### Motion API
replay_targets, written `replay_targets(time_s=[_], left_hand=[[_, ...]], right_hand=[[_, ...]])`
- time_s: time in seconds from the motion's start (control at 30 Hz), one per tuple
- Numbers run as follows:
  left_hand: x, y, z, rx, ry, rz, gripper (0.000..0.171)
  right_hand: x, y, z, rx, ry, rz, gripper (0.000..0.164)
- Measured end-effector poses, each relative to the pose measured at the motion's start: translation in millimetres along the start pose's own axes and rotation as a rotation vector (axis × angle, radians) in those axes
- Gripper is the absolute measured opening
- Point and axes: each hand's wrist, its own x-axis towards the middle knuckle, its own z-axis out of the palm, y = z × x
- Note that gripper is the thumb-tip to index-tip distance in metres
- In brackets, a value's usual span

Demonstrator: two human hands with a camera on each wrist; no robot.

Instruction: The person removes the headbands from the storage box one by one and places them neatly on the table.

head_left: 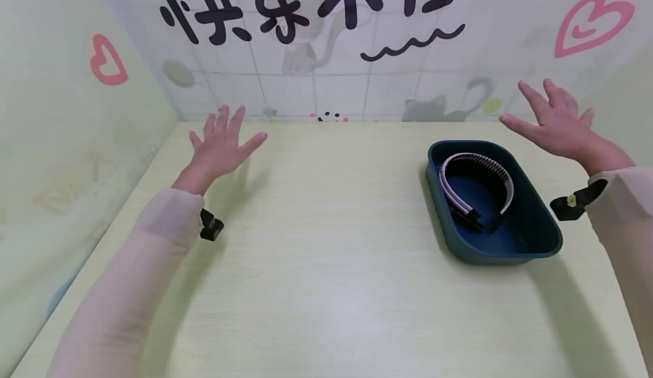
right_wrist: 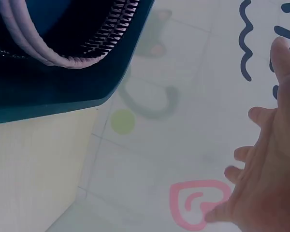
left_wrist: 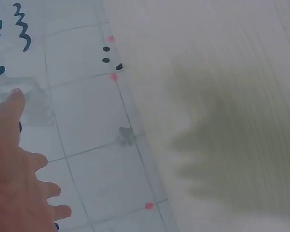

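My left hand [head_left: 219, 147] is held with fingers spread over the far left of the table, holding nothing. In the left wrist view the same hand [left_wrist: 14, 164] shows at the left edge, its shadow falling on the tabletop. The right hand [head_left: 561, 122], also spread and holding nothing, is raised beyond the far right corner of a dark blue plastic basin [head_left: 530, 247]. Inside the basin lies a pale pink headband [head_left: 451, 188] with a toothed inner side and dark ends. The right wrist view has this headband [right_wrist: 29, 41] at its upper left, apart from the hand [right_wrist: 266, 169].
A pale wooden table [head_left: 316, 242] spreads between both arms. Behind it stands a white printed backdrop [head_left: 336, 92] with dark lettering and pink hearts; a pale wall covering [head_left: 66, 140] borders the left side. Dark straps with small devices [head_left: 211, 225] sit on both wrists.
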Motion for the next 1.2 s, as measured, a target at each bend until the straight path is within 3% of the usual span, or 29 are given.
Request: replay_targets(time_s=[0.2, 0.33, 0.53, 0.67, 0.9, 1.2], left_hand=[[-0.6, 21.1, 2.6, -0.126, 0.034, 0.093, 0.078], [0.7, 38.3, 9.2, -0.251, 0.069, 0.154, 0.059], [2.8, 66.9, 23.6, -0.386, 0.097, 0.208, 0.034], [6.6, 84.3, 35.1, -0.419, 0.073, 0.231, 0.029], [12.0, 111.3, 56.8, -0.436, 0.000, 0.274, 0.031], [25.5, 139.7, 82.6, -0.480, -0.088, 0.326, 0.030]], right_hand=[[-4, 7, 0, 0.081, -0.014, -0.049, 0.078], [-7, 15, 3, 0.100, -0.048, -0.062, 0.079], [-16, 32, 13, 0.079, -0.128, 0.012, 0.072], [-24, 44, 23, 0.065, -0.154, 0.032, 0.064], [-38, 59, 39, 0.054, -0.086, -0.007, 0.046], [-57, 68, 52, 0.107, -0.045, -0.007, 0.041]])
